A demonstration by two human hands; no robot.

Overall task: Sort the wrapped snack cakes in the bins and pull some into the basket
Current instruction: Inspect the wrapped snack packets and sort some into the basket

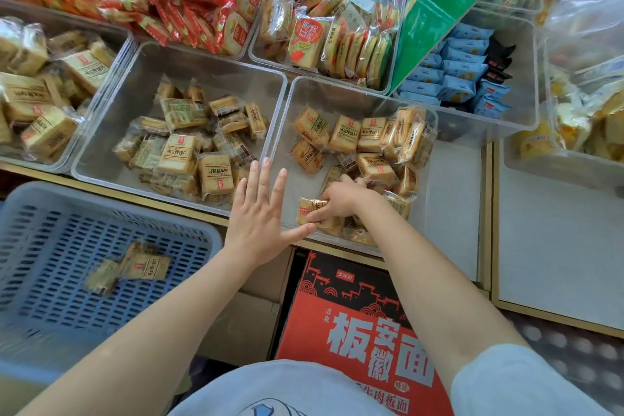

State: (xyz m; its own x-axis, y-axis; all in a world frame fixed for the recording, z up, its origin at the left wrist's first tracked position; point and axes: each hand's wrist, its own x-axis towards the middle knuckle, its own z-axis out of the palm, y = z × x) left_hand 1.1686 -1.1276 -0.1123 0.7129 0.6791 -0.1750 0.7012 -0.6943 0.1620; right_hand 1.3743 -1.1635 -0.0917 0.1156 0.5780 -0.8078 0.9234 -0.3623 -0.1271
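— Where's the cake?
— A square, crinkly-wrapped cake (312, 209) sits in the clear plastic bin (287, 145), pinched by the right hand (341, 199).
— The left hand (261, 213)?
— Flat, fingers spread, holding nothing, beside the slotted blue basket (101, 213).

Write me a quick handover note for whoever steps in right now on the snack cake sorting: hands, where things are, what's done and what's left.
Left hand: open, fingers spread flat over the near-left corner of the right clear bin, holding nothing.
Right hand: down in that bin, fingers curled on a wrapped snack cake at the front.
Middle clear bin: a loose pile of similar cakes.
Blue basket, lower left: a few cakes already lie inside.
Done: first few pulled into the basket.
Left: move the held cake across, then keep sorting both bins.
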